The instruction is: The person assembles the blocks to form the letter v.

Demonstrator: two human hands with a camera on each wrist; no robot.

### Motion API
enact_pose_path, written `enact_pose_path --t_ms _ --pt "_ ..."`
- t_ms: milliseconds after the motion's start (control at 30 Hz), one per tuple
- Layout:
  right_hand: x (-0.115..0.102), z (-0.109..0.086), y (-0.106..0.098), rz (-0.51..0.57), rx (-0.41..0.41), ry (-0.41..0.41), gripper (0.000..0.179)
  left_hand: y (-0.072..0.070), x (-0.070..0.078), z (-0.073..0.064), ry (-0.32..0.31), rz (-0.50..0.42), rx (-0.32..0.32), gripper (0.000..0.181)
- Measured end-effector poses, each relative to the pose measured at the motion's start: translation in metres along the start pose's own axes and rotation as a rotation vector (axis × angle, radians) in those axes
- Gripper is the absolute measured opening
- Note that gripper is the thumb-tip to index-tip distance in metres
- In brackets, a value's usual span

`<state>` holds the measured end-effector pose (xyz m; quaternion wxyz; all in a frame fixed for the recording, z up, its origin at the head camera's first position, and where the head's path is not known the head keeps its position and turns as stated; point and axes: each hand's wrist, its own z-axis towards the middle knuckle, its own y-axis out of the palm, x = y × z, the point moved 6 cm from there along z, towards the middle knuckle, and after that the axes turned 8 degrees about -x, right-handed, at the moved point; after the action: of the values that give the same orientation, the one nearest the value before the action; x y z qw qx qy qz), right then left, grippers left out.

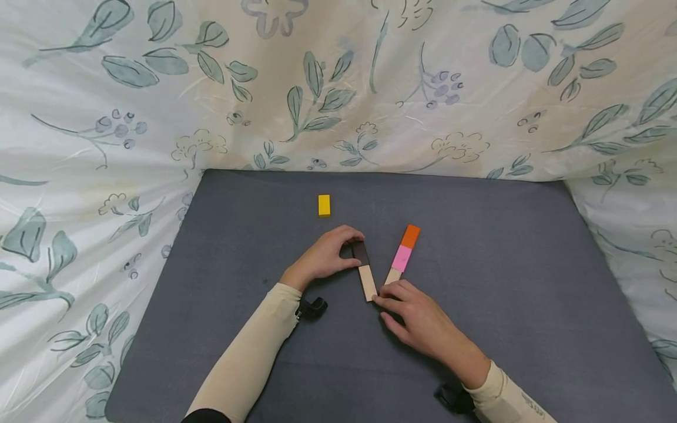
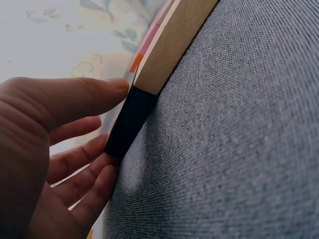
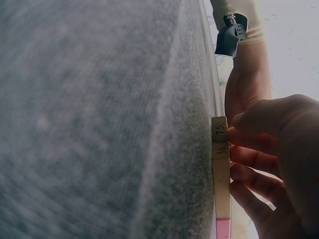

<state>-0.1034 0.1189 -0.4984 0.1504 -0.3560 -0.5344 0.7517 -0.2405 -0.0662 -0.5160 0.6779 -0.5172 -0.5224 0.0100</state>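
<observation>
A dark block (image 1: 360,253) and a light wooden block (image 1: 367,284) lie end to end in a slanting row. My left hand (image 1: 330,252) pinches the dark block, thumb at its joint with the wooden one and fingertips at its far end. To the right, another row joins an orange block (image 1: 409,236), a pink block (image 1: 402,258) and a wooden block (image 1: 392,276). My right hand (image 1: 423,320) has loosely bent fingers touching the near ends of both rows, partly covering the right one. The right wrist view shows the numbers 75 and 50 on wooden end faces (image 3: 219,129).
A yellow block (image 1: 324,206) stands apart toward the back of the dark grey table surface (image 1: 492,235). Behind and beside the table hangs a white cloth (image 1: 370,76) with a leaf print. Each wrist wears a black camera mount (image 1: 312,308).
</observation>
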Motion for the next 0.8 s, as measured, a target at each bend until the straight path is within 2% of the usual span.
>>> enact_pose_path --t_ms 367,567,800 --pt "-0.001 0.000 0.001 -0.004 -0.011 0.009 0.031 -0.004 -0.002 -0.003 0.009 -0.022 0.034 0.055" --pt "0.000 0.000 0.000 -0.003 -0.005 0.005 0.031 -0.016 -0.007 -0.005 0.022 -0.049 0.114 0.060" --pt "-0.001 0.000 -0.001 0.002 0.005 0.002 0.031 -0.036 -0.016 -0.015 -0.010 -0.077 0.208 0.063"
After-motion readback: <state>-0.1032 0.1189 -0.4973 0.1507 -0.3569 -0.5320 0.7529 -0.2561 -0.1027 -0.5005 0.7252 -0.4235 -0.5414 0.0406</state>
